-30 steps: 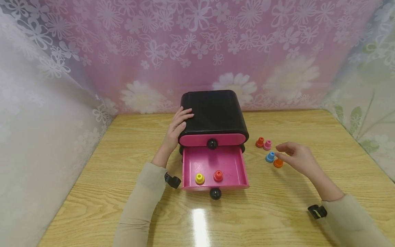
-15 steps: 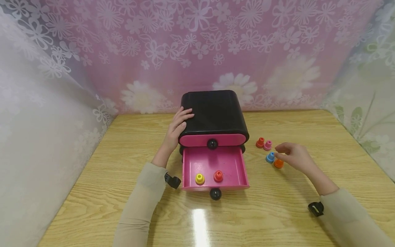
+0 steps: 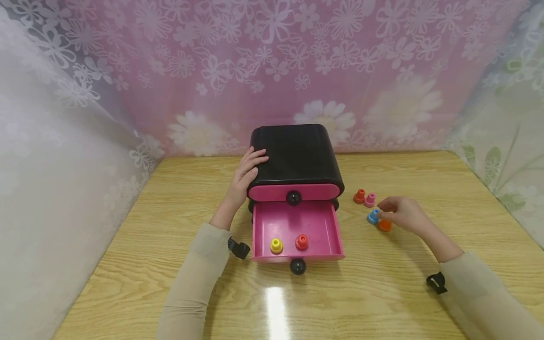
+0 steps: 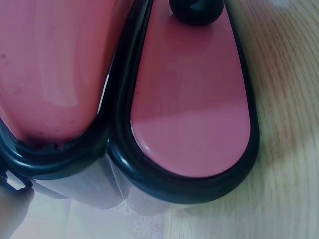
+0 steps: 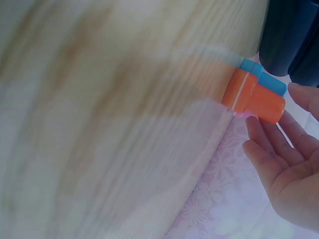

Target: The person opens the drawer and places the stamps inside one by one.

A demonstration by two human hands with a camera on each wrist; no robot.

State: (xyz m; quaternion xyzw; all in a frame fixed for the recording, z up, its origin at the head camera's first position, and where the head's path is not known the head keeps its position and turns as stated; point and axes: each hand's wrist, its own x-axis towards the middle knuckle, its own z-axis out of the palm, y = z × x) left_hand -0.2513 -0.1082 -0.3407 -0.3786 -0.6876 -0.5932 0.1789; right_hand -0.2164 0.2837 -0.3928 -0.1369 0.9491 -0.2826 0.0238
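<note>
Right hand [image 3: 401, 215], right of centre in the head view, sits slightly lower than half a second ago, and its thumb side masks more of the orange piece [image 3: 385, 226]. Judged from this shift, the work is at the grasping stage; no piece appears lifted. Thumb and fingers are curved and spread around the blue piece [image 3: 372, 217] and the orange piece; contact cannot be confirmed. The forearm enters from the lower right. Left hand [image 3: 244, 175], position unchanged, rests with extended fingers on the left edge of the black cabinet [image 3: 299, 153]. At frame centre, the open drawer [image 3: 316, 219] contains the yellow piece [image 3: 276, 246] and the red piece [image 3: 301, 242].
</note>
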